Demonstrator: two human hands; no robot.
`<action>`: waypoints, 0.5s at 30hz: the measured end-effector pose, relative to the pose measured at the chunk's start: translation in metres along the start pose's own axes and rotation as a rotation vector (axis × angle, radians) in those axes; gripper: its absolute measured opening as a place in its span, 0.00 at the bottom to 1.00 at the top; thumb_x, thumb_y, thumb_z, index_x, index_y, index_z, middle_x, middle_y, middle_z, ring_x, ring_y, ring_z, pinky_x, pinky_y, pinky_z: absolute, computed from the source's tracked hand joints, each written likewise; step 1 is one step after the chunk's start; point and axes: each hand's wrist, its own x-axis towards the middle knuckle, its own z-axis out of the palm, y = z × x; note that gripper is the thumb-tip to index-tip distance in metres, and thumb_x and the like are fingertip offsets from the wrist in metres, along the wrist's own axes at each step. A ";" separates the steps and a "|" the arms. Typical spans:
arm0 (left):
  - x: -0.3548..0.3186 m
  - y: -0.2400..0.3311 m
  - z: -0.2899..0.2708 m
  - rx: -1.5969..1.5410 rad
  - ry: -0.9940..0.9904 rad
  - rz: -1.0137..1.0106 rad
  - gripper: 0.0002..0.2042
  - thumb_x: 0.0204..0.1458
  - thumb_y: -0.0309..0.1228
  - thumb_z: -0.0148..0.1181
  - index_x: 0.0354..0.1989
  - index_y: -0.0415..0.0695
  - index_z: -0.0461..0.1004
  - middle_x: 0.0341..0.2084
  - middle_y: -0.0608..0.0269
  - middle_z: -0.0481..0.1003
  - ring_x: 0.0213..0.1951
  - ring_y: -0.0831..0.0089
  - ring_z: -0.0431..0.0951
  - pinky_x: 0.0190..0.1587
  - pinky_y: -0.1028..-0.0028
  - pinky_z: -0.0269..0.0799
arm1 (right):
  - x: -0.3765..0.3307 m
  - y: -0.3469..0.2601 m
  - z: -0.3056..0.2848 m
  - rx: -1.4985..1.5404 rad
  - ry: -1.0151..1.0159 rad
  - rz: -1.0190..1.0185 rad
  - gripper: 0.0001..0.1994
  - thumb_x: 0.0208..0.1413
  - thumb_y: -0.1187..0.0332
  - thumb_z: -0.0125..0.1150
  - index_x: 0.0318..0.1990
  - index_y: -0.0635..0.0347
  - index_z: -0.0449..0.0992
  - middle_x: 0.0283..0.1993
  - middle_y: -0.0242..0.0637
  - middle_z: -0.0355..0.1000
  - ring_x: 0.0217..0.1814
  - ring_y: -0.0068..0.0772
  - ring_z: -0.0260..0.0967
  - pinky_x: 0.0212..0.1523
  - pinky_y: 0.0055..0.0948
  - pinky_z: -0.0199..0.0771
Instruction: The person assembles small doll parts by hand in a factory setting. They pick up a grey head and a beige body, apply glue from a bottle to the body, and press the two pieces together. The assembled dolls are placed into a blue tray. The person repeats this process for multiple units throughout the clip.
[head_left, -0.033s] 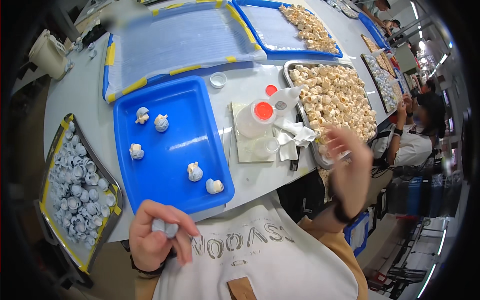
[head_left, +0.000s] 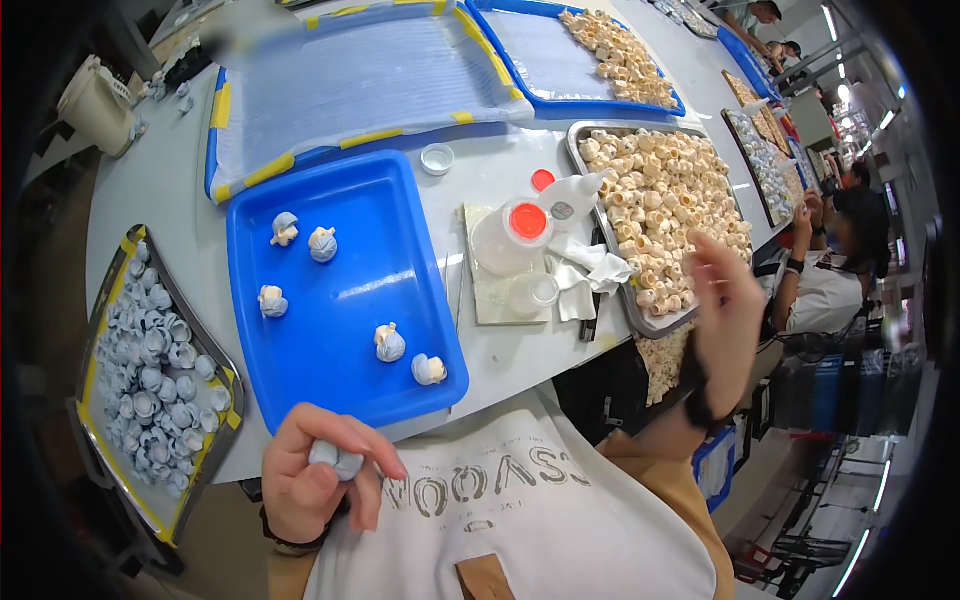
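My left hand (head_left: 318, 475) is closed around a small light-blue rounded doll-hair piece (head_left: 336, 460), in front of the near edge of a blue plastic tray (head_left: 350, 395). In that tray lie several small doll heads (head_left: 390, 343), beige with light-blue hair. My right hand (head_left: 727, 310) is raised at the near right corner of a metal tray (head_left: 655, 322) full of hollow beige head pieces (head_left: 665, 190). Its fingers are bent and smeared by motion, so I cannot make out whether anything is between them.
Light-blue hair pieces (head_left: 150, 390) fill a taped tray on the left. A red-marked bottle (head_left: 510, 235), a small clear cup (head_left: 535, 292) and white cloth (head_left: 590, 270) stand mid-table. Farther back are a paper-lined tray (head_left: 360, 75) and a blue tray (head_left: 540, 100). A person (head_left: 830, 270) sits at right.
My right hand has drawn back to the right from over the beige pieces. My left hand keeps the light-blue piece and has barely shifted; the piece is turned slightly.
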 end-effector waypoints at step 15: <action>0.009 -0.004 0.003 0.201 0.071 0.075 0.09 0.44 0.17 0.49 0.36 0.35 0.62 0.34 0.50 0.65 0.22 0.76 0.68 0.22 0.80 0.64 | -0.001 0.134 -0.023 -0.122 0.114 0.259 0.09 0.42 0.79 0.58 0.34 0.68 0.70 0.25 0.38 0.67 0.24 0.27 0.66 0.28 0.22 0.67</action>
